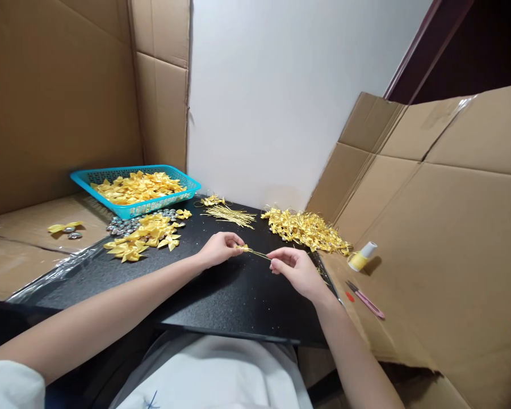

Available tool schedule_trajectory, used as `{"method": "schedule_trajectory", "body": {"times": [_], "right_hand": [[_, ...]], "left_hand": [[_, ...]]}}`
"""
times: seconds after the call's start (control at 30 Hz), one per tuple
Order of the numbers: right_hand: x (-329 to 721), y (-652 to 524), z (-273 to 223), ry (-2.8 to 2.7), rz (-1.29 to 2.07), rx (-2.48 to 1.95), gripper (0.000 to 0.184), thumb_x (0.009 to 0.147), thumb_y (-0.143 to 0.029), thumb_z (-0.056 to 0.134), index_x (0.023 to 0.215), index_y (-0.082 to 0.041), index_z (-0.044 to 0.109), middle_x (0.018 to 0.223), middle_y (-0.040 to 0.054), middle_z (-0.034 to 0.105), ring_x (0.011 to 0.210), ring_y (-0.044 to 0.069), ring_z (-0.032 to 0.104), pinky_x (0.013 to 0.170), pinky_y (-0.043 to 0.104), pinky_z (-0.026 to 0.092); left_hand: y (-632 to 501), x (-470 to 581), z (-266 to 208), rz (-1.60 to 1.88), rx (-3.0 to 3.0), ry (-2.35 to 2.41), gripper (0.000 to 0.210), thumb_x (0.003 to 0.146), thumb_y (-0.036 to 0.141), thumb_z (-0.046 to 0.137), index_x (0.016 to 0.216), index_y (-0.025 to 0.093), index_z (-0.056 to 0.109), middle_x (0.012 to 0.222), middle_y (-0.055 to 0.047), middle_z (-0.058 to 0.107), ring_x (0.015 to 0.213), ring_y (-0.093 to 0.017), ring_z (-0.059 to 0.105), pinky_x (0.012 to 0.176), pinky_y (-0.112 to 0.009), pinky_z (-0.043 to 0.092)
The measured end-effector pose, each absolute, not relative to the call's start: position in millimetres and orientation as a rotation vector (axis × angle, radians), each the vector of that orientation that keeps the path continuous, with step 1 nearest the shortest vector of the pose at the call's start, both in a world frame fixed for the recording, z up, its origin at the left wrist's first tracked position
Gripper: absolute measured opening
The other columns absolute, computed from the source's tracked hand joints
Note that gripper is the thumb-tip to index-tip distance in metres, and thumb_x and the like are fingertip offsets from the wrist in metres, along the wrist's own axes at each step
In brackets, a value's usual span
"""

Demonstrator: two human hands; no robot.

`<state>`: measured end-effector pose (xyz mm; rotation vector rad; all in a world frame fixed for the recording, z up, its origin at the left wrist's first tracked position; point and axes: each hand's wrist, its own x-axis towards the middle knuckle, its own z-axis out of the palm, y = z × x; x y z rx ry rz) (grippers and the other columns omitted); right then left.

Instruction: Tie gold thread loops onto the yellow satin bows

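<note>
Over the middle of the black table [238, 301], my left hand [221, 249] pinches a small yellow ribbon bow [244, 247], mostly covered by the fingers. A thin gold cord [260, 255] runs from the bow to my right hand [293, 267], whose thumb and fingertips are closed on its other end. The cord looks stretched between the two hands. Beyond them lies a bunch of straight gold cords [230, 215]. Left of my left hand is a loose heap of yellow bows [153, 230] beside silvery round pieces [125, 225].
A blue basket [79, 177] full of yellow bows stands at the back left. Finished-looking bows with cords form a pile [304, 229] at the right. A thread spool [361, 257] and pink-handled snips [366, 300] lie on cardboard [443, 267]. Cardboard walls rise on both sides.
</note>
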<state>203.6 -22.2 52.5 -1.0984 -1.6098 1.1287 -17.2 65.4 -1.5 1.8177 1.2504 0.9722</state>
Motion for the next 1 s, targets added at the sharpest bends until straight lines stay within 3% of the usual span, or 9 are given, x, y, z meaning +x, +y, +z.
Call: {"method": "schedule_trajectory", "body": {"times": [0.13,0.23,0.3,0.47,0.63,1.0], "right_hand": [[206,-44,45,-1.466,1.018,-1.102,0.037,0.068,-0.036,0.073,0.099,-0.016,0.069,0.072,0.0015,0.068,0.07,0.015,0.066,0.073,0.033,0.056],[210,-55,39,-1.396,0.982,-1.063,0.053,0.072,-0.039,0.072,0.119,-0.018,0.06,0.076,0.0019,0.07,0.075,0.017,0.068,0.078,0.035,0.057],[214,-59,35,-1.404,1.003,-1.094,0.057,0.072,-0.039,0.073,0.122,-0.017,0.057,0.08,0.0037,0.072,0.08,0.019,0.069,0.08,0.036,0.057],[220,-62,32,-1.476,1.081,-1.145,0.043,0.07,-0.039,0.076,0.105,-0.016,0.066,0.08,0.0058,0.074,0.081,0.02,0.07,0.081,0.036,0.057],[223,-57,26,-1.504,1.164,-1.073,0.038,0.064,-0.034,0.079,0.095,-0.016,0.068,0.08,0.0064,0.074,0.077,0.02,0.072,0.079,0.036,0.058],[255,-45,9,-1.751,0.552,-1.172,0.017,0.079,-0.024,0.063,0.092,-0.019,0.073,0.086,0.0066,0.074,0.079,0.02,0.07,0.076,0.033,0.058]], "left_hand": [[66,-19,1,1.027,1.845,1.284,0.028,0.063,0.038,0.069,0.081,0.017,0.071,0.057,0.001,0.062,0.054,-0.014,0.052,0.052,-0.023,0.035],[68,-20,1,1.045,1.848,1.312,0.026,0.064,0.036,0.068,0.081,0.017,0.072,0.057,0.001,0.062,0.056,-0.015,0.053,0.054,-0.024,0.035],[68,-21,1,1.055,1.829,1.319,0.026,0.063,0.035,0.068,0.082,0.017,0.072,0.058,0.001,0.062,0.057,-0.015,0.053,0.055,-0.024,0.035],[66,-20,10,1.094,1.643,1.22,0.034,0.059,0.039,0.074,0.083,0.015,0.071,0.061,0.0,0.063,0.058,-0.014,0.052,0.059,-0.025,0.036],[61,-26,29,1.093,1.386,1.103,0.05,0.053,0.04,0.081,0.095,0.015,0.069,0.081,-0.006,0.071,0.064,-0.013,0.052,0.057,-0.024,0.033],[65,-38,38,1.025,1.309,0.973,0.06,0.054,0.046,0.081,0.106,0.021,0.069,0.104,-0.009,0.07,0.096,-0.022,0.06,0.06,-0.023,0.032]]}}
